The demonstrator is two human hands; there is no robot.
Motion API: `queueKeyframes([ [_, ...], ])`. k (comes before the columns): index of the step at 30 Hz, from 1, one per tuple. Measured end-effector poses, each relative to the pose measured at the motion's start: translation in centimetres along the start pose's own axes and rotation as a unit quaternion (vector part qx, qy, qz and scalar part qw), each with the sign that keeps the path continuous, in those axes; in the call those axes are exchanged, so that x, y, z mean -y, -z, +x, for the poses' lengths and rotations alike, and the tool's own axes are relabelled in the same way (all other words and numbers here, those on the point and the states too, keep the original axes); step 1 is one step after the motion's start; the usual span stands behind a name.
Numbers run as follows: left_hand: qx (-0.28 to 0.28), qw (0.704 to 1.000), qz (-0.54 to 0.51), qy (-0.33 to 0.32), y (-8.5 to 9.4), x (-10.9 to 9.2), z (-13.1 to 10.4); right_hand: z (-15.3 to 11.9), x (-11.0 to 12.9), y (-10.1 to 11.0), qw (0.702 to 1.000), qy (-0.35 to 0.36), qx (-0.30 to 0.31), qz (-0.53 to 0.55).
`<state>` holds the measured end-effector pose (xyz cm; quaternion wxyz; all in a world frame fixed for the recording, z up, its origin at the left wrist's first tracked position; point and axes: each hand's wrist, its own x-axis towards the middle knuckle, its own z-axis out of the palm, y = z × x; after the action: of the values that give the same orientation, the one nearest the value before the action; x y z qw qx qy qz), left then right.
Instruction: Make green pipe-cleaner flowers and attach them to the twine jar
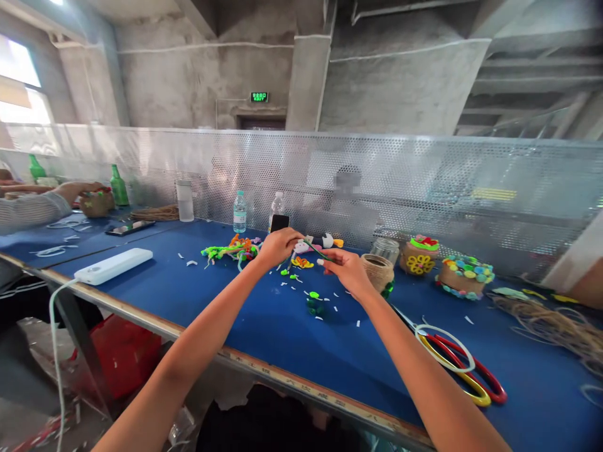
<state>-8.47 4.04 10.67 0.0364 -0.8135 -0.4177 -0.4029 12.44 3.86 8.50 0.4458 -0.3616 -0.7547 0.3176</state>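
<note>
Mid-frame, my left hand [281,245] and right hand [347,270] are pinching 1 green strand [315,249], fingers closed on it; scissors [495,382] are lying lower right.

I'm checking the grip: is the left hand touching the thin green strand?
Touching. The head view shows the left hand pinching one end of the green strand between its fingertips.

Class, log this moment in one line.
left hand: holding green strand | right hand: holding same strand | nearby: twine-wrapped jar, scissors
</note>
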Motion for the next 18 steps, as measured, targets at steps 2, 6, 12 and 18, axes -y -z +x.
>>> queueKeyframes([
  [2,-0.004,1.000,-0.002,0.003,0.4,0.3,0.1,0.1,-0.2,0.2,1.000,0.006,-0.005,-0.006],
  [6,0.021,1.000,-0.009,-0.009,1.0,1.2,0.3,0.3,-0.8,0.4,0.999,0.014,-0.020,-0.026],
  [12,0.009,0.999,0.010,-0.044,0.7,1.1,0.2,0.3,-1.3,0.2,0.997,0.027,-0.044,-0.058],
  [18,0.021,0.989,0.078,-0.126,-2.2,-1.5,-0.2,0.2,-1.1,-0.5,0.996,0.044,-0.052,-0.055],
])
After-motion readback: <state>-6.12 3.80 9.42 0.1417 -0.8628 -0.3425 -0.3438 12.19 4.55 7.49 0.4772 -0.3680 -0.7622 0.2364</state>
